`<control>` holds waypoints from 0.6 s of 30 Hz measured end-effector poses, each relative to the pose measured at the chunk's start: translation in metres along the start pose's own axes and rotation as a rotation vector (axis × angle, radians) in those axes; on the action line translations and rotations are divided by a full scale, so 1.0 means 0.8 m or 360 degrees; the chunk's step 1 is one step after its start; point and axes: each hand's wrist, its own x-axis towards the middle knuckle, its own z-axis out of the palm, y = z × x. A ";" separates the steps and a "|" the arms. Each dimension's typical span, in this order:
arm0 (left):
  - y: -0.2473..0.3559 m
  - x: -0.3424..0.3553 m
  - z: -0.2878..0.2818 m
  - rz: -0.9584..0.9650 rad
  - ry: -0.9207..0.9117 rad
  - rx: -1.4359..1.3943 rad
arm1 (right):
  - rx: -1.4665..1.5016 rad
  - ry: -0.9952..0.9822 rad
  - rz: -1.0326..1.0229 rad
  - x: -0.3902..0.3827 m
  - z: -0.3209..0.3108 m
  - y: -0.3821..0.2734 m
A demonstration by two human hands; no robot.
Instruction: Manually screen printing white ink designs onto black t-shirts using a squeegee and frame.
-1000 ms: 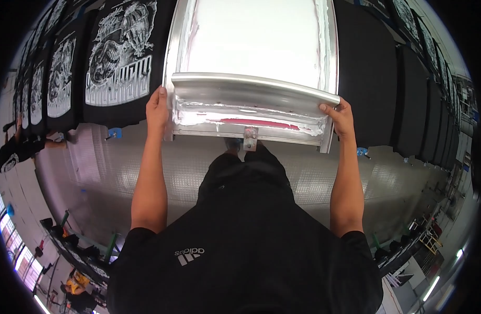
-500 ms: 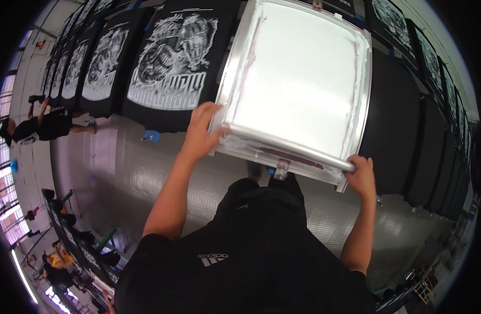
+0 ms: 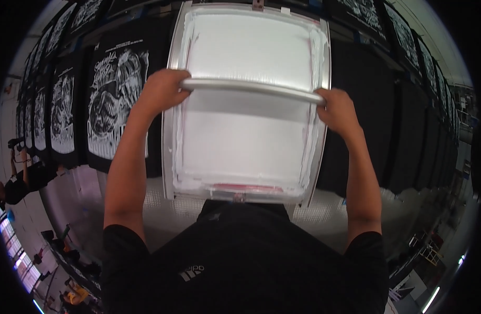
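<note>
A silver bar-shaped squeegee (image 3: 251, 87) spans the width of a white-coated printing screen (image 3: 245, 149), across its upper middle. My left hand (image 3: 164, 92) is wrapped round the squeegee's left end, beside the frame's left side. The right end is gripped by my right hand (image 3: 340, 111). White ink lines the inside of the metal screen frame (image 3: 168, 157), thickest along both sides. A reddish streak (image 3: 245, 187) shows at the frame's near edge. The squeegee's lower blade and whatever lies beneath the screen are hidden.
Black shirts with white prints (image 3: 117, 99) lie in a row to the left, with plain black shirts (image 3: 363, 115) to the right. A person (image 3: 31, 180) stands at the far left. Below the screen runs a metal walkway (image 3: 183, 204). Another person in yellow (image 3: 75, 294) is at lower left.
Both hands have moved the squeegee from the screen's near edge to its upper middle. My left hand, formerly at the frame's near left corner, now holds the bar's left end. The view has shifted.
</note>
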 end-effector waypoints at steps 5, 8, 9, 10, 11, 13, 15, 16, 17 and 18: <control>-0.067 0.150 0.011 0.0036 0.0405 0.0119 | -0.0144 0.0382 -0.0220 0.168 0.018 0.063; -0.074 0.174 0.054 -0.0074 0.0335 0.0338 | -0.0542 0.0401 -0.0041 0.200 0.066 0.064; -0.069 0.167 0.069 -0.0173 0.0186 0.0382 | -0.0592 0.0413 -0.0083 0.195 0.082 0.056; -0.062 0.152 0.085 -0.0164 0.0273 0.0396 | -0.0659 0.0332 -0.0046 0.181 0.096 0.047; -0.056 0.133 0.092 -0.0077 0.0382 0.0390 | -0.0583 0.0372 -0.0053 0.161 0.102 0.040; -0.042 0.078 0.093 0.0016 0.0405 0.0348 | -0.0485 0.0310 -0.0048 0.110 0.102 0.020; -0.021 0.016 0.085 0.0081 0.0394 0.0312 | -0.0447 0.0231 -0.0061 0.050 0.092 0.002; -0.010 -0.015 0.078 0.0097 0.0387 0.0242 | -0.0309 0.0163 -0.0055 0.016 0.084 -0.003; 0.005 -0.057 0.076 0.0131 0.0394 0.0150 | -0.0152 0.0143 -0.0102 -0.027 0.082 -0.011; 0.021 -0.103 0.074 0.0102 0.0303 0.0117 | -0.0157 0.0008 -0.0017 -0.078 0.081 -0.022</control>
